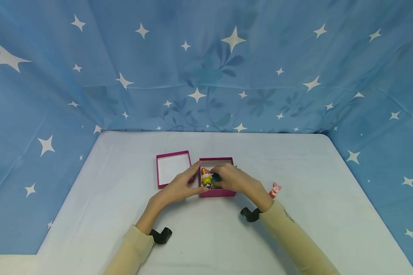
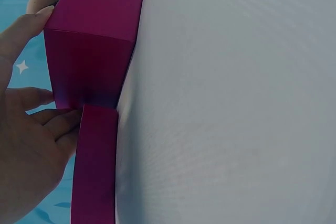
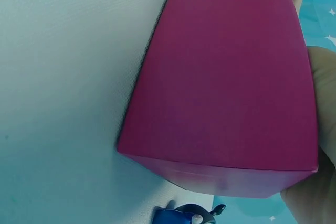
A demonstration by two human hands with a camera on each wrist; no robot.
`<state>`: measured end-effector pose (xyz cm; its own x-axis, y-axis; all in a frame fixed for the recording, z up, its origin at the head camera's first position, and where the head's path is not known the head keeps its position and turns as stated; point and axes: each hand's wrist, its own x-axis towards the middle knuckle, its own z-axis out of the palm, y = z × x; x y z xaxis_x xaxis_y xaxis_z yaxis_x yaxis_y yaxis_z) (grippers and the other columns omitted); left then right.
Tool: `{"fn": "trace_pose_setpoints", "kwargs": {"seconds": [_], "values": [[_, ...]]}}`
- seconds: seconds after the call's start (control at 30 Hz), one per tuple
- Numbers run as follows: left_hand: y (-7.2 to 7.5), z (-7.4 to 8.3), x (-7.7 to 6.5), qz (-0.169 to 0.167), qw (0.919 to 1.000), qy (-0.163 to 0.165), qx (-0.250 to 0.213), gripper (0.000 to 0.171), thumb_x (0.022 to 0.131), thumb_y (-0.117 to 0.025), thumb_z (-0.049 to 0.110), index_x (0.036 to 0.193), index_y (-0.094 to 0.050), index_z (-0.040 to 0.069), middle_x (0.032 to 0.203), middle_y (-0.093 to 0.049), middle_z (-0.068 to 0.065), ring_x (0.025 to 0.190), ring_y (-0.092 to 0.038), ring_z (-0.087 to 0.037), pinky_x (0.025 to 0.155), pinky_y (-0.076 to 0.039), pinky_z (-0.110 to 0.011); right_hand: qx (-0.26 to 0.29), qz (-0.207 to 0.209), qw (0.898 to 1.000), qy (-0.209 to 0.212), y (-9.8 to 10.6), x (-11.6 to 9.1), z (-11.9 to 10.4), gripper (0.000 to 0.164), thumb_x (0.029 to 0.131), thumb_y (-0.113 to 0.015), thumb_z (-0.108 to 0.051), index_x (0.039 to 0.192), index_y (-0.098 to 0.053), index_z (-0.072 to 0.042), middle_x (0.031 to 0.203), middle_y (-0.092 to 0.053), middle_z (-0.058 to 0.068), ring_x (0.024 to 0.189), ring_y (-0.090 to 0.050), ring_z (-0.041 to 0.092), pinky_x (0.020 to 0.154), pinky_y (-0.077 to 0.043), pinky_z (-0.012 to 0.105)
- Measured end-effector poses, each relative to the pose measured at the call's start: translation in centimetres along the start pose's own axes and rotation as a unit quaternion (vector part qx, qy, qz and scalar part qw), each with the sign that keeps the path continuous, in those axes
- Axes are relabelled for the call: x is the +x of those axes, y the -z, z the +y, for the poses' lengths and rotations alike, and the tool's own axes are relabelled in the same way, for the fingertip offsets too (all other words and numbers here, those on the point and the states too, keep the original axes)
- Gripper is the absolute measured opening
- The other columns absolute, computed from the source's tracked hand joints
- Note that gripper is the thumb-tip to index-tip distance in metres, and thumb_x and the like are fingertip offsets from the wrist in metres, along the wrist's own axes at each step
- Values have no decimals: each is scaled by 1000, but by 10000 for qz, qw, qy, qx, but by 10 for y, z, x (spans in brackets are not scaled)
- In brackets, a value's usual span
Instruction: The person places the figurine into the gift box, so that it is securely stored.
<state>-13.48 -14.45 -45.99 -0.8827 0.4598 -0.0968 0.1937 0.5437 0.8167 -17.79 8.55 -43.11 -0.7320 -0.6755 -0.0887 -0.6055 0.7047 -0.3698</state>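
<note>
I see the box [image 1: 217,193] on the white table [image 1: 206,233], the lid [image 1: 173,168] just to its left. The person's left hand [image 1: 179,186] touches the box's left side, thumb and fingers well apart. Inside the box lies a yellow figure [image 1: 206,180]; beside it, the right hand [image 1: 232,177] pinches a dark figure [image 1: 216,178], partly hidden. A pink figure [image 1: 274,189] is near the right wrist, and a blue figure [image 3: 184,216] just beyond the box.
</note>
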Motion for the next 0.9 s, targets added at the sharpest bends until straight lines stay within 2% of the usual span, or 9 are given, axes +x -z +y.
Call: {"fn": "trace_pose_setpoints", "kwargs": {"seconds": [0.17, 0.3, 0.43, 0.67, 0.73, 0.9], "values": [[-1, 0, 0, 6, 10000, -45, 5, 99, 92, -74, 49, 167, -15, 23, 173, -16, 3, 157, -25, -24, 125, -30, -50, -38, 67, 9999, 85, -1, -2, 2, 41, 86, -85, -18, 121, -72, -1, 110, -75, 10, 96, -70, 20, 92, -61, 36], [-1, 1, 0, 7, 10000, -48, 19, 99, 92, -74, 51, 167, -14, 23, 173, -17, 2, 157, -26, -24, 124, -30, -50, 139, 246, 9995, 155, 3, -10, 5, 44, 88, -83, -20, 125, -71, 0, 119, -73, 12, 106, -71, 23, 94, -60, 38], [-1, -1, -1, 41, 10000, -62, 43, 99, 93, -74, 49, 167, -16, 20, 172, -18, 1, 156, -29, -26, 123, -33, -51, 573, 652, 9960, 225, 11, -24, 8, 45, 90, -81, -18, 128, -68, 2, 126, -71, 15, 116, -69, 30, 97, -59, 44], [-3, -1, 1, 20, 9999, -7, 116, 99, 92, -74, 50, 167, -16, 20, 172, -19, 1, 156, -29, -27, 122, -34, -50, 1164, 1808, 9761, 321, 26, -53, 17, 40, 88, -83, -12, 124, -72, -1, 118, -74, 15, 104, -72, 30, 91, -61, 47], [-3, 1, 1, 26, 9999, 16, 127, 99, 92, -74, 50, 167, -16, 20, 172, -19, 1, 156, -29, -27, 122, -35, -50, 1191, 1955, 9730, 280, 29, -58, 20, 38, 89, -82, -12, 124, -72, -2, 118, -74, 13, 108, -71, 30, 93, -60, 49], [0, 4, -2, 9, 9999, 46, 111, 100, 92, -75, 47, 167, -15, 19, 173, -18, -1, 156, -28, -28, 121, -36, -51, 1237, 1951, 9730, -40, 36, -65, 27, 36, 91, -80, -13, 125, -72, -3, 123, -73, 13, 114, -70, 32, 99, -57, 52]]}}
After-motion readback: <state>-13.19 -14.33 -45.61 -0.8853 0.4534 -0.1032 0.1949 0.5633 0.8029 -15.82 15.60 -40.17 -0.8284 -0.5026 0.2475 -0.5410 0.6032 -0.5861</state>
